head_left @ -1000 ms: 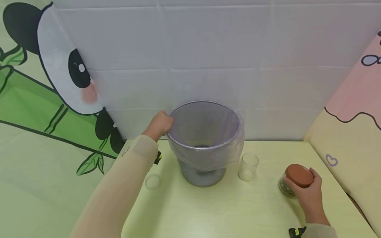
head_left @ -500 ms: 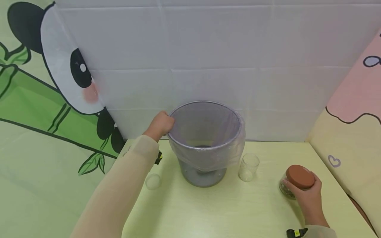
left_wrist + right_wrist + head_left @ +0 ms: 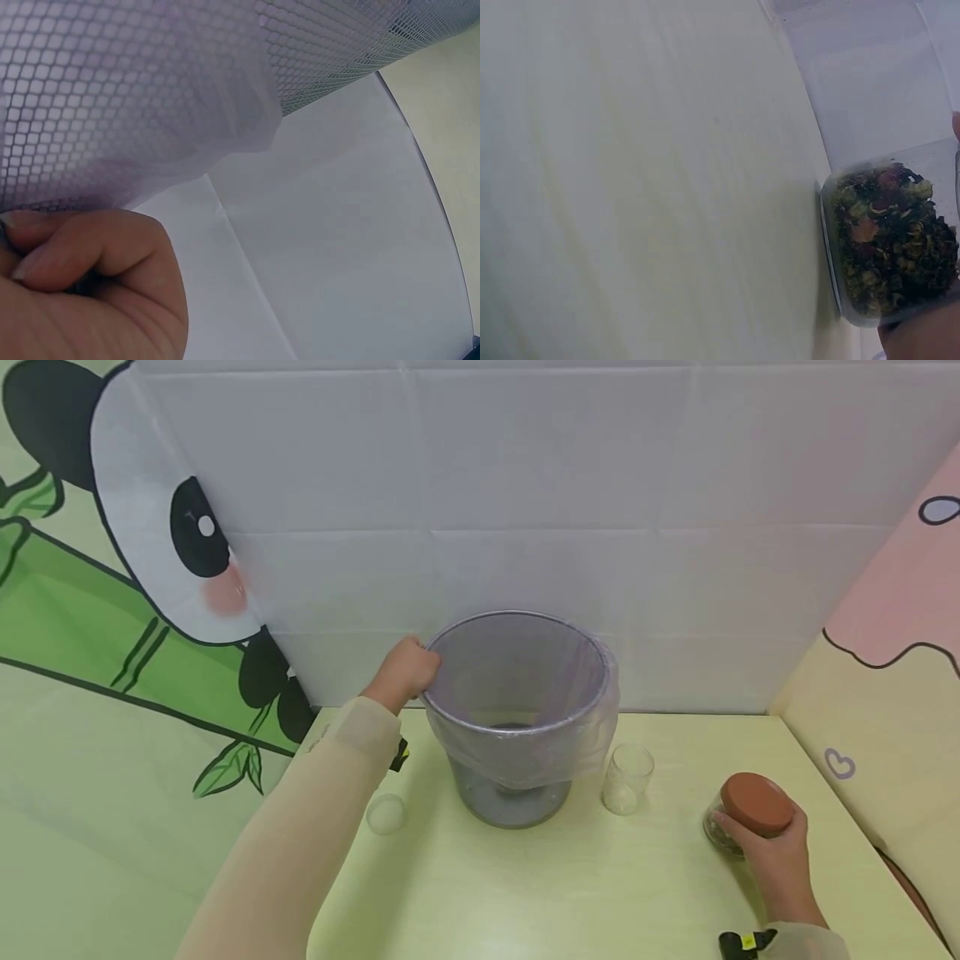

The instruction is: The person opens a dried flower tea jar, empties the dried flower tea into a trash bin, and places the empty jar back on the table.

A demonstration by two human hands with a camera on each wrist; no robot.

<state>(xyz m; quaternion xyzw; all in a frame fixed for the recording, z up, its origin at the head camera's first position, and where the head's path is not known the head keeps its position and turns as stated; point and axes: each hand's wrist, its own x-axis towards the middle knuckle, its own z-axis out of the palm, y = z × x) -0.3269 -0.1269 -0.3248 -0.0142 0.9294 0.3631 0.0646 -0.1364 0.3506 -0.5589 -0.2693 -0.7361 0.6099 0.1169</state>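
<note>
A grey mesh wastebasket (image 3: 512,802) stands upright at the back middle of the table. A thin, translucent bin liner (image 3: 528,760) is folded over its rim and hangs down outside. My left hand (image 3: 403,675) grips the rim on the left; in the left wrist view its fingers curl below the bagged mesh. At the right of the table, my right hand (image 3: 780,864) holds a clear jar with a brown lid (image 3: 756,804), thumb on the near left side and fingers round the far right. Dark dried leaves and reddish bits (image 3: 889,240) fill much of the jar.
An upright clear glass (image 3: 627,781) stands just right of the wastebasket. Left of it, beside my sleeve, lies a round clear object (image 3: 386,815). White sheeting (image 3: 525,468) rises behind the table (image 3: 525,902), with printed panels at both sides.
</note>
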